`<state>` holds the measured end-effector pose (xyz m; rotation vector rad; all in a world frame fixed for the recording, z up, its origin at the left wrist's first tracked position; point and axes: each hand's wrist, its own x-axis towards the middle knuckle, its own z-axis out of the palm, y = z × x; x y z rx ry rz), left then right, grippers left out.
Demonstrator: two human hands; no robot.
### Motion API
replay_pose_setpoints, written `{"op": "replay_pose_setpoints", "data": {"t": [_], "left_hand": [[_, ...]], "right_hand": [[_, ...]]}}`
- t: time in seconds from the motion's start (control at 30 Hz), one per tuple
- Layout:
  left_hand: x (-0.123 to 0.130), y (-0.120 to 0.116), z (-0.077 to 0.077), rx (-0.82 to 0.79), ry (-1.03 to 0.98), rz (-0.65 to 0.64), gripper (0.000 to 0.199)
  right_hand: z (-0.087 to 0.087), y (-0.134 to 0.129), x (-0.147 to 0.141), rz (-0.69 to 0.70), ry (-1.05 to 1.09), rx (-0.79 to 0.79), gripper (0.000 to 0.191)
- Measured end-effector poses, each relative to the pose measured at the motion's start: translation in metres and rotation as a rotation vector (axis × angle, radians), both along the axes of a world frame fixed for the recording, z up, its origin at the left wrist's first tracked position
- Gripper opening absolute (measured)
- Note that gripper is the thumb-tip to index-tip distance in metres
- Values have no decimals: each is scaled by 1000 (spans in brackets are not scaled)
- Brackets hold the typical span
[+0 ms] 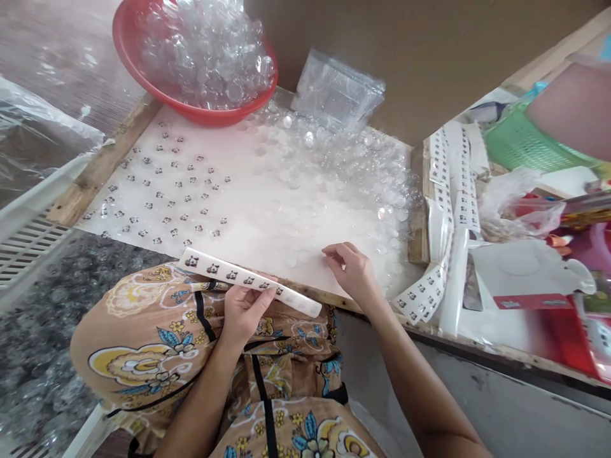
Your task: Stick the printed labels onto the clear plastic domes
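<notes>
My left hand [244,313] is closed on a white sticker strip [296,301] printed with a row of small black-and-white panda pictures. The strip lies slantwise above my lap, along the front edge of the white work board [233,191]; a few places at its right end look blank. Over the board's front right part, my right hand [352,272] has thumb and fingers pinched together. Whatever may be between those fingertips is too small to tell. Clear round plastic pieces [324,159] lie beyond it, and clear pieces with panda stickers [165,184] are scattered on the left.
A red basin [191,114] heaped with clear plastic pieces stands at the back left, beside a clear plastic packet [337,89]. More sticker strips [427,296] hang at the right wooden edge. A white crate [38,235] with many clear pieces sits lower left.
</notes>
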<state>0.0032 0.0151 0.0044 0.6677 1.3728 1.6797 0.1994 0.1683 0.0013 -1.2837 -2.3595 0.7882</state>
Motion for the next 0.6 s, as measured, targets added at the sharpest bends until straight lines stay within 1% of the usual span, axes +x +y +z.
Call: {"op": "replay_pose_setpoints", "data": {"t": [0.1,0.27,0.37,0.47,0.6], "left_hand": [[0,0,1,11,-3,12,20],[0,0,0,15,-11,2,18],[0,0,0,34,-22,-8,15],[0,0,-1,32,-30,-8,14],[0,0,-1,1,-22,-3,19]], "right_hand": [[-2,4,-2,-21,26,11,14],[-1,-6,7,89,1,21,21],[3,-12,11,89,0,66,25],[6,-13,3,102,21,106,20],[3,-10,-20,218,-3,120,12]]}}
